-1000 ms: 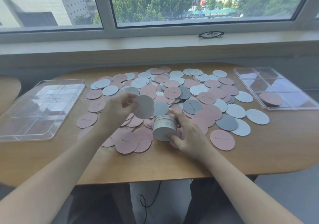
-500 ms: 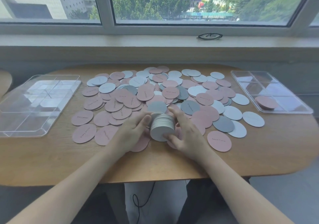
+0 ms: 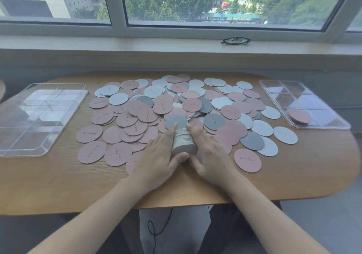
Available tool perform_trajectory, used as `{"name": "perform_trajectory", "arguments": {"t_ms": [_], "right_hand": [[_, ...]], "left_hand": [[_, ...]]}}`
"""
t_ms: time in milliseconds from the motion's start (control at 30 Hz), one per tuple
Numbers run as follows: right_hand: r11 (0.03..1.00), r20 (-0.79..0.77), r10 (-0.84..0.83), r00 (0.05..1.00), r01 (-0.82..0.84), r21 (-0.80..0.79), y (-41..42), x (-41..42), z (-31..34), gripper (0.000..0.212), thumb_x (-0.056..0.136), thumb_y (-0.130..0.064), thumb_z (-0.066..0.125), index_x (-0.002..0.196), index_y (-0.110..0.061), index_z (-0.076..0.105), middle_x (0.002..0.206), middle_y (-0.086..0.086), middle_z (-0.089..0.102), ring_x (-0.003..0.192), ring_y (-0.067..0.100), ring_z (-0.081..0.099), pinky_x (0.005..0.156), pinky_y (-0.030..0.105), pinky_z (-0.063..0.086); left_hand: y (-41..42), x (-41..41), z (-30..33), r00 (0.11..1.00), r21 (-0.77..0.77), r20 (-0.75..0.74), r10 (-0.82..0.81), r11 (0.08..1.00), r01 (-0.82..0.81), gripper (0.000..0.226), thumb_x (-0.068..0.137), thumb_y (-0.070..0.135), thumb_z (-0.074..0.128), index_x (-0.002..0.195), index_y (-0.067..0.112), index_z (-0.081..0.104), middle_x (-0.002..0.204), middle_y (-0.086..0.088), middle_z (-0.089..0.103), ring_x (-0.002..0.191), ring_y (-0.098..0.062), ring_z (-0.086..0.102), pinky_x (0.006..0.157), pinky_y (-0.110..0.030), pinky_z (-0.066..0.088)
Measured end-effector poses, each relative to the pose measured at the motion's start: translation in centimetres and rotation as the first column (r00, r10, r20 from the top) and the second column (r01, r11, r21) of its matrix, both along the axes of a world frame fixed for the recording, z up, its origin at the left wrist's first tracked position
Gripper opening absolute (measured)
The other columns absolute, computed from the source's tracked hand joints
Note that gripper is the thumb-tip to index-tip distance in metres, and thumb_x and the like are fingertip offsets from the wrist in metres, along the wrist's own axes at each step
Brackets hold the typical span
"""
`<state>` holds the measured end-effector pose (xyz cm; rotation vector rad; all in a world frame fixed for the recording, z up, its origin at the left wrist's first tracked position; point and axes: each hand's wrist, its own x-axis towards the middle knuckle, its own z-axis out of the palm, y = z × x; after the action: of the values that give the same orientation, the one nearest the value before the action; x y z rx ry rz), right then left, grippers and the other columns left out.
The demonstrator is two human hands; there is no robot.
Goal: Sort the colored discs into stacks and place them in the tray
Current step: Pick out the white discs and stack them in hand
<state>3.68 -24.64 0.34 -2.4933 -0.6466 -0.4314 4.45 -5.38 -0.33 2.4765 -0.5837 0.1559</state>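
A tall stack of pale grey-white discs [image 3: 183, 142] stands near the table's front middle. My left hand [image 3: 156, 156] presses its left side and my right hand [image 3: 210, 154] its right side, fingers wrapped around it. Many loose pink, white and dark grey discs [image 3: 156, 105] lie spread over the wooden table [image 3: 58, 175]. At the right sits a clear divided tray [image 3: 274, 89] with a short pink stack [image 3: 298, 116] in a near compartment. A second clear divided tray [image 3: 17, 148] sits at the left and holds no discs.
A pair of black glasses [image 3: 235, 40] lies on the windowsill behind the table. A dark grey disc [image 3: 175, 121] lies just behind the stack. A black cable [image 3: 156, 228] hangs below the table's front edge, over my lap.
One second ago my left hand held a single pale disc above the stack. That disc is now on the stack, and both hands have closed around the stack's sides.
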Motion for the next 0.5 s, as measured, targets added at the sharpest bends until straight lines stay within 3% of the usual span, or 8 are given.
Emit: {"name": "perform_trajectory", "arguments": {"t_ms": [200, 367, 500], "right_hand": [[1.0, 0.019, 0.029, 0.999, -0.029, 0.011, -0.1, -0.5, 0.4, 0.072, 0.08, -0.013, 0.062, 0.149, -0.01, 0.039, 0.142, 0.001, 0.052, 0.126, 0.017, 0.048, 0.108, 0.022, 0.03], [0.997, 0.059, 0.06, 0.996, -0.056, -0.06, 0.3, -0.7, 0.6, 0.074, 0.075, -0.013, 0.052, 0.147, -0.005, 0.038, 0.145, 0.004, 0.048, 0.131, 0.016, 0.041, 0.114, 0.035, 0.029], [0.992, 0.143, -0.017, 0.99, -0.001, 0.128, -0.4, -1.1, 1.2, 0.057, 0.075, -0.004, 0.052, 0.132, -0.007, 0.05, 0.134, 0.001, 0.054, 0.124, 0.018, 0.048, 0.104, 0.038, 0.035]], "left_hand": [[-0.1, -0.1, 0.0, 0.999, -0.046, 0.03, -0.038, 0.998, 0.039, 0.082, 0.089, 0.067, 0.036, 0.158, 0.032, 0.007, 0.155, 0.009, 0.032, 0.143, -0.008, 0.029, 0.114, -0.029, 0.024], [0.2, 0.0, 0.0, 0.996, -0.081, 0.061, -0.067, 0.994, 0.071, 0.07, 0.093, 0.055, 0.047, 0.153, 0.028, 0.024, 0.148, 0.01, 0.043, 0.132, -0.008, 0.043, 0.108, -0.026, 0.033], [0.3, -0.1, 0.2, 0.998, -0.134, 0.039, -0.058, 0.989, 0.063, 0.065, 0.094, 0.035, 0.063, 0.15, 0.032, 0.03, 0.144, 0.011, 0.047, 0.121, -0.008, 0.049, 0.102, -0.026, 0.037]]}}
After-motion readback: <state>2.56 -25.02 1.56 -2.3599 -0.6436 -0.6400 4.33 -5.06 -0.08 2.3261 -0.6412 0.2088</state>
